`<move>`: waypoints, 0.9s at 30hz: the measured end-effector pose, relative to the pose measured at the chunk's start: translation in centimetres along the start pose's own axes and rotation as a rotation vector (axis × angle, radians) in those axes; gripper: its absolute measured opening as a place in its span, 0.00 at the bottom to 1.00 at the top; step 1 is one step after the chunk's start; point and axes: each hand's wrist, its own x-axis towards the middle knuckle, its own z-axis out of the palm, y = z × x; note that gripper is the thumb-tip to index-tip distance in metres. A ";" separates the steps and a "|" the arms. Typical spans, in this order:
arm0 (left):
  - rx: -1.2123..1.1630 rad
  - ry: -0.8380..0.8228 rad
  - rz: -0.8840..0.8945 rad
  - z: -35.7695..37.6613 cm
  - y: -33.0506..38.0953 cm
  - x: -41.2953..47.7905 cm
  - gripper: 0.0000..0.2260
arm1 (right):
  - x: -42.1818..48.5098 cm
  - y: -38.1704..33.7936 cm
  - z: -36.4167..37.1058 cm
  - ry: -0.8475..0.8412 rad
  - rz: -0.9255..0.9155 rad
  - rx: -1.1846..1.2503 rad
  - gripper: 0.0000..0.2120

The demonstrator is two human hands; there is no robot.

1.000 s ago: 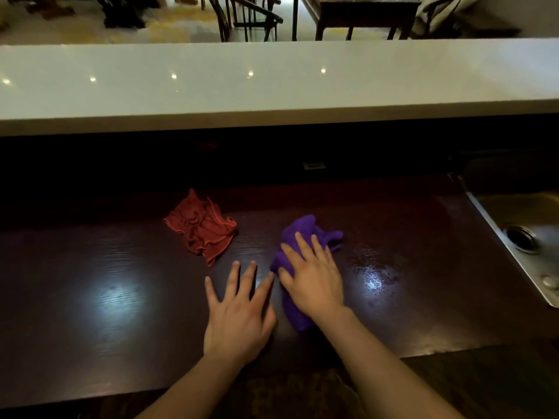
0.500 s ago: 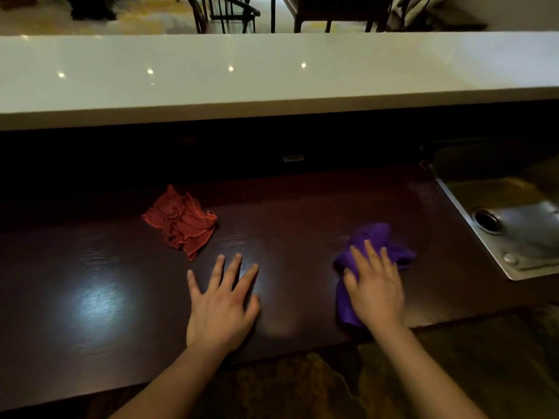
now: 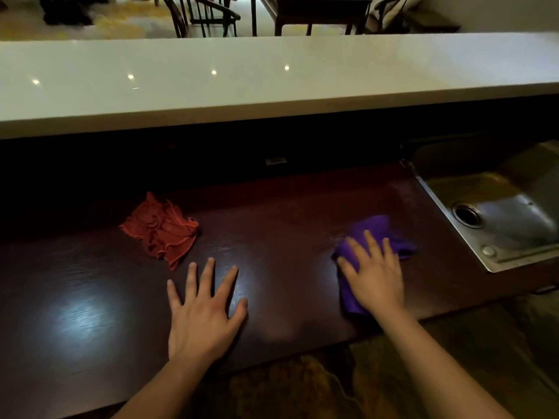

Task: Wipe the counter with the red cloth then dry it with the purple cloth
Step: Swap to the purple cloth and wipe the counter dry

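Observation:
The dark wooden counter [image 3: 287, 225] runs across the lower half of the view. A crumpled red cloth [image 3: 160, 229] lies on it at the centre-left, untouched. My left hand [image 3: 202, 309] rests flat on the wood below that cloth, fingers spread, holding nothing. Toward the right, my right hand [image 3: 373, 272] presses palm-down on the bunched purple cloth [image 3: 375, 231], which sticks out beyond the fingertips and under the wrist. The purple cloth sits a short way left of the sink.
A steel sink [image 3: 496, 213] with a round drain is set into the counter's right end. A raised white bar top [image 3: 272, 77] spans the back, above a dark recess. Chairs and a table [image 3: 320, 10] stand beyond it. The counter's front edge runs just under my wrists.
My right hand has slid the purple cloth rightward along the counter, from beside my left hand toward the sink. The left hand and the red cloth have stayed in place.

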 end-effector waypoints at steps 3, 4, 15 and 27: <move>-0.007 0.005 0.000 0.0 0.1 0.1 0.29 | -2.7 2.4 0.1 -0.045 -0.282 -0.013 0.29; -0.003 0.003 0.001 0.0 0.1 0.1 0.29 | -2.2 3.7 -0.2 -0.052 -0.290 -0.006 0.28; 0.004 0.015 0.003 0.0 0.0 0.1 0.29 | 1.0 -2.6 0.4 -0.035 -0.269 -0.033 0.28; 0.013 0.032 0.005 0.0 0.0 0.0 0.29 | 8.4 2.3 -1.1 0.010 0.081 0.049 0.28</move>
